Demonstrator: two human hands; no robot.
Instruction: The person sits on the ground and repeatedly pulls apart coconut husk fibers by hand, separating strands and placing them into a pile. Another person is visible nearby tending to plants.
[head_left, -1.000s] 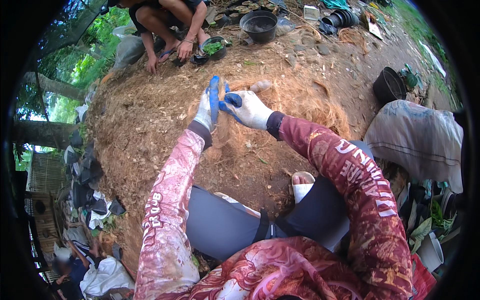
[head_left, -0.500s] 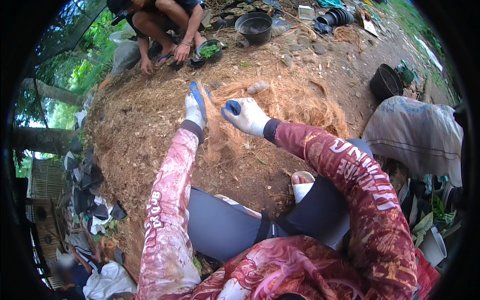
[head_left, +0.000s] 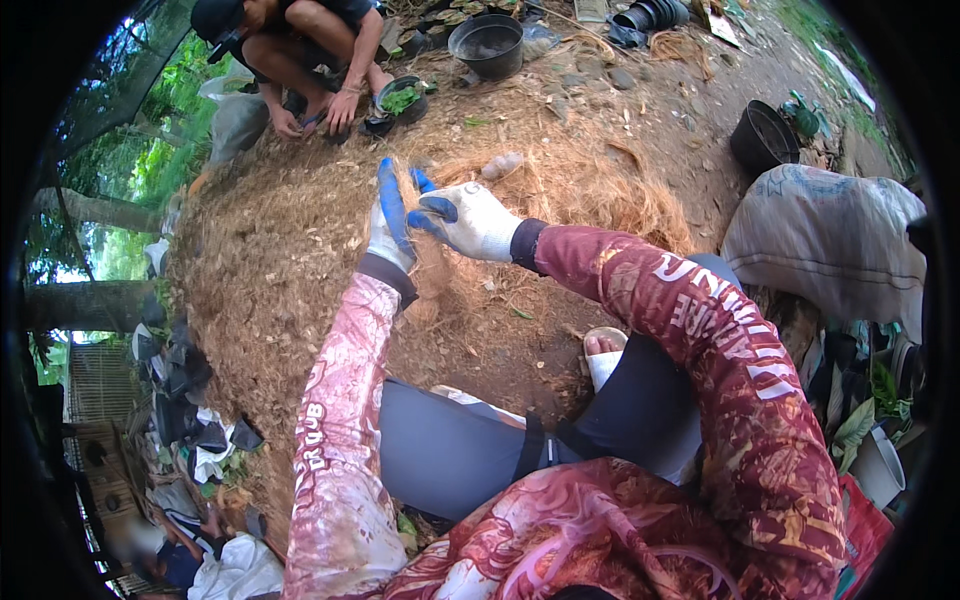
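My left hand (head_left: 388, 228), in a white glove with blue palm and fingers, is closed round a strand of coconut fibre (head_left: 430, 272), its fingers pointing away from me. Loose brown ends hang below the hand. My right hand (head_left: 480, 222), gloved alike, meets it from the right, its fingers bent and pressed to the fibre at the left palm. How much fibre the right fingers grip is partly hidden. Just beyond both hands spreads a tangled heap of coconut fibre (head_left: 610, 200), with a small pale, rounded object (head_left: 502, 165) on it.
Another person (head_left: 315, 60) crouches at the far left, hands near the ground beside a potted green plant (head_left: 402, 100). Black pots (head_left: 487, 48) stand at the back and right (head_left: 765, 138). A stuffed white sack (head_left: 825, 240) lies to my right. Someone else sits at the lower left.
My right hand has moved left and met my left hand at the fibre; before, a gap lay between them. The view has shifted slightly.
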